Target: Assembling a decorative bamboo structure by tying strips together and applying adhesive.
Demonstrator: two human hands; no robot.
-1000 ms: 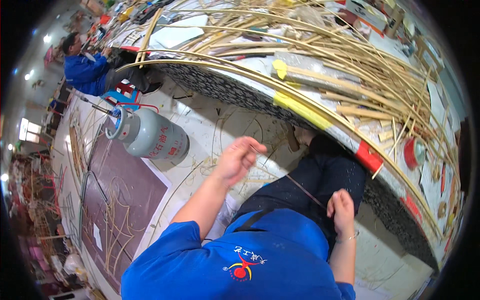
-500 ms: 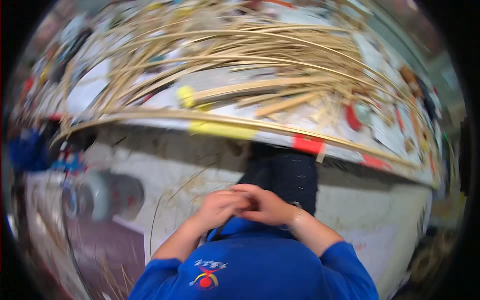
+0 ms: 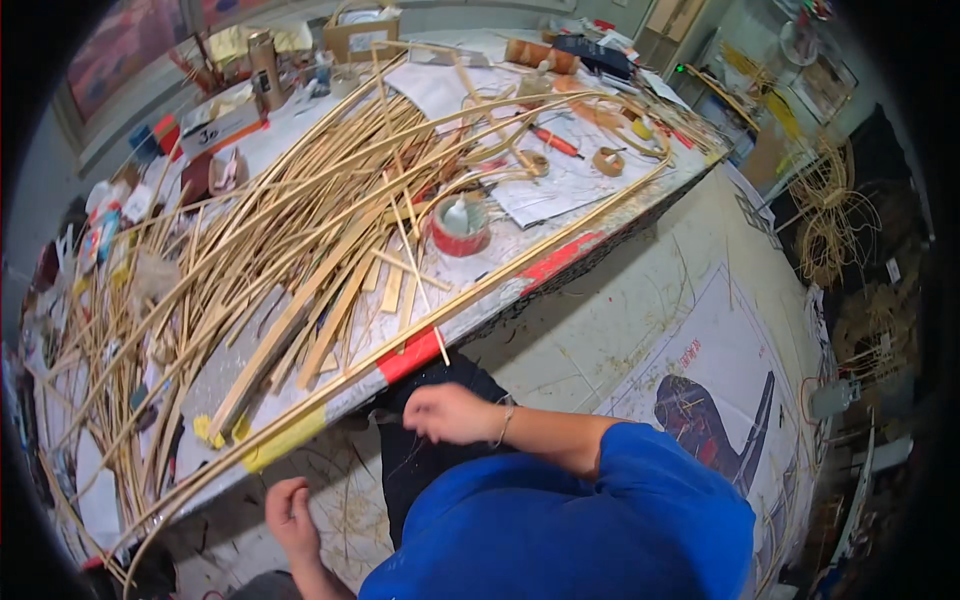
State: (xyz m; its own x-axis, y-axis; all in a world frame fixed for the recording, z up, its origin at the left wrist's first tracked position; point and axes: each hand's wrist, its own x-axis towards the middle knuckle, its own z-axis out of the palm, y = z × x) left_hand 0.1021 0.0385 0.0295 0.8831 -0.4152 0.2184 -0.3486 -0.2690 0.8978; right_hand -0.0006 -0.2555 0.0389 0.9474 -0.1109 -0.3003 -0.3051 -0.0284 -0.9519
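My right hand [image 3: 452, 414] is over my dark trousers, just short of the table's front edge. Its fingers are loosely bent and a little apart, with nothing visible in them; a bracelet circles the wrist. Lower down on the left, my left hand [image 3: 293, 515] is raised in the air, fingers loosely curled and no object showing in it. Closest to both hands is a long bent bamboo strip [image 3: 390, 345] along the table edge. Behind it lies a large heap of bamboo strips [image 3: 300, 190]. A thin pale stick [image 3: 436, 322] pokes over the edge near my right hand.
On the table [image 3: 520, 270] are a red tape roll [image 3: 460, 240] with a small white bottle, a red-handled tool [image 3: 557, 143], a brown tape roll [image 3: 608, 161] and a white box [image 3: 222, 122]. A printed sheet [image 3: 690, 390] lies on the floor. Wire-like frames [image 3: 825, 215] hang at right.
My hands were together before my body; now they are apart, the left lower left, the right nearer the table. My view has turned right, bringing the table's far right end into sight.
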